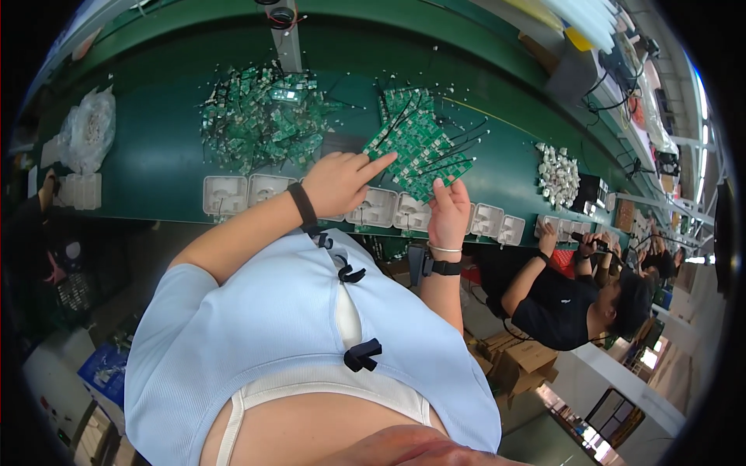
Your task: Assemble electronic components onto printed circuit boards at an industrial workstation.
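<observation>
A green circuit board panel, made of many small boards with black wires lying across it, is tilted in front of me. My right hand grips its near right corner, thumb on top and the other fingers mostly under it. At the panel's left edge is my left hand, its index finger stretched onto the boards and its thumb apart; some of its fingers are partly hidden. Another green panel shows beyond the held one. To the left lies a heap of small green circuit boards with wires.
White plastic trays line the bench's near edge. A pile of small white parts sits to the right, a clear plastic bag far left. A post stands at the back. Co-workers sit at right and left.
</observation>
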